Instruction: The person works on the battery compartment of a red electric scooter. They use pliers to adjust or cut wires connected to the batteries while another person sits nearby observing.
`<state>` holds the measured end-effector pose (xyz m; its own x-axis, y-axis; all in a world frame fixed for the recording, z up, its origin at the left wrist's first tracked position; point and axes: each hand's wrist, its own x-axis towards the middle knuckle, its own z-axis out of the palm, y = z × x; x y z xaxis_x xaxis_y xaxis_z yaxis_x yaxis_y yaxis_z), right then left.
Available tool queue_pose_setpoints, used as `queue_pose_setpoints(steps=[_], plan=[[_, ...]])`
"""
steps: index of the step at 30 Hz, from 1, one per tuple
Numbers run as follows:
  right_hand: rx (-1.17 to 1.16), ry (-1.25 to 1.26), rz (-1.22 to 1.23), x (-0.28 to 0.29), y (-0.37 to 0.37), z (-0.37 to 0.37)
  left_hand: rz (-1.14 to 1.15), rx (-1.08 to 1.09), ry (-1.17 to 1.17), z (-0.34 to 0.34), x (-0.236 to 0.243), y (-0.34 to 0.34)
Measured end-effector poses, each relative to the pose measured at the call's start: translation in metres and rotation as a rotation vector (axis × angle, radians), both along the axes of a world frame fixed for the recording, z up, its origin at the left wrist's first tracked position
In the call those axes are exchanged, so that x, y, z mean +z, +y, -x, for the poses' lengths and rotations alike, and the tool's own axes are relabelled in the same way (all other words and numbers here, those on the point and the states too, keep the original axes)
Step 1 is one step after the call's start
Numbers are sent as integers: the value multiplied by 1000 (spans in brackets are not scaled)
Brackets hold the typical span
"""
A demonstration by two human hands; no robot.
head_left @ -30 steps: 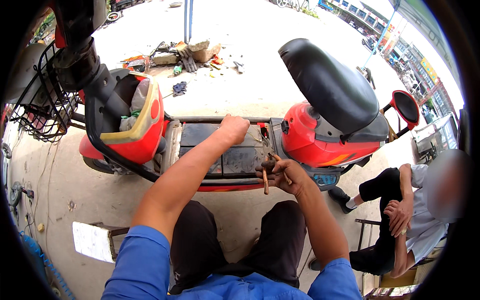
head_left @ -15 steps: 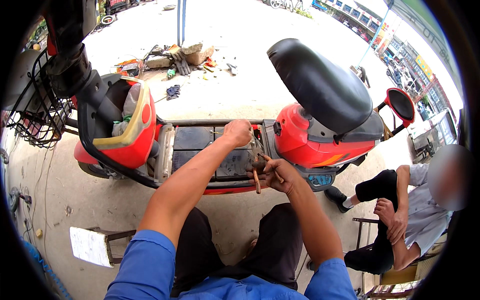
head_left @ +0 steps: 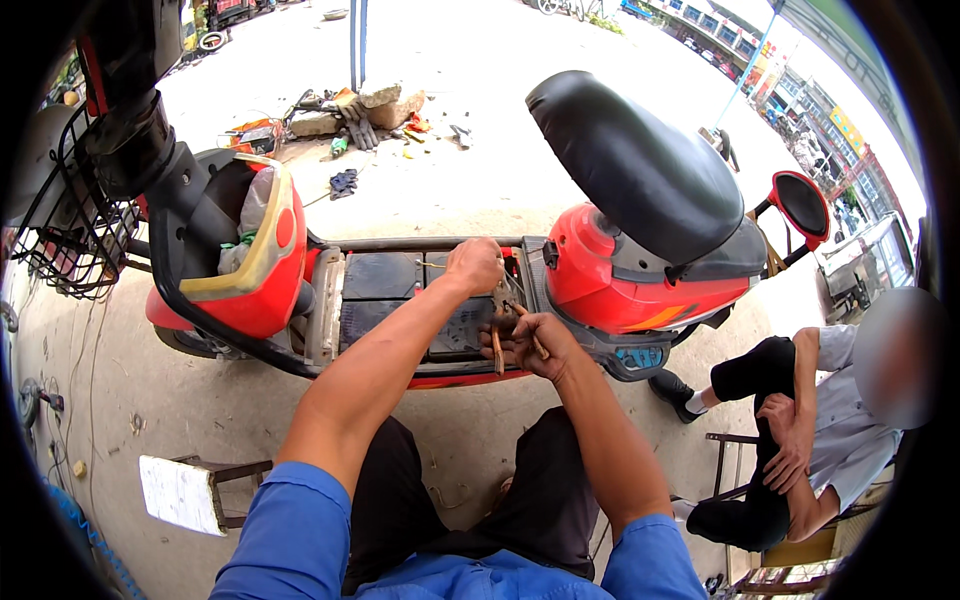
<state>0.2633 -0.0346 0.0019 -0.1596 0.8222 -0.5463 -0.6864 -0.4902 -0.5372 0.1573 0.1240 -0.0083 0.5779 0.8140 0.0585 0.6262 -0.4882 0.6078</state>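
My right hand [head_left: 543, 346] is wrapped round a pair of pliers with orange-brown handles [head_left: 498, 352], the handles spread apart and the jaws pointing away from me. Just beyond the jaws, my left hand [head_left: 475, 266] is closed in a pinch; what its fingers hold is hidden. Both hands are over the uncovered floor compartment of a red electric scooter [head_left: 605, 275], at the end nearer the seat. Dark block-shaped batteries [head_left: 383, 275] fill that compartment, and my left forearm covers part of them. A thin yellowish wire lies on top, left of my left hand.
The black seat [head_left: 650, 165] is tipped up at the right. A person [head_left: 845, 400] sits at the lower right. Near my left elbow stands a small stool [head_left: 183, 494]. Gloves [head_left: 358, 130], stones and loose parts lie beyond the scooter; a wire basket [head_left: 75, 215] is at far left.
My right hand and the pliers have shifted slightly left, with the handles spread a little differently. The left hand stays at nearly the same place. The seated person's hands have moved slightly.
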Motion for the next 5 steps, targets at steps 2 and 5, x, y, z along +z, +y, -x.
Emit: queue_pose_setpoints(steps=[2,5], plan=[[-26,-41,-12,-3,2,0,-7,-6,-7,1,1,-1],[-47,-118,-28,-16,5,-3,-8,0,-53,3,-3,-2]])
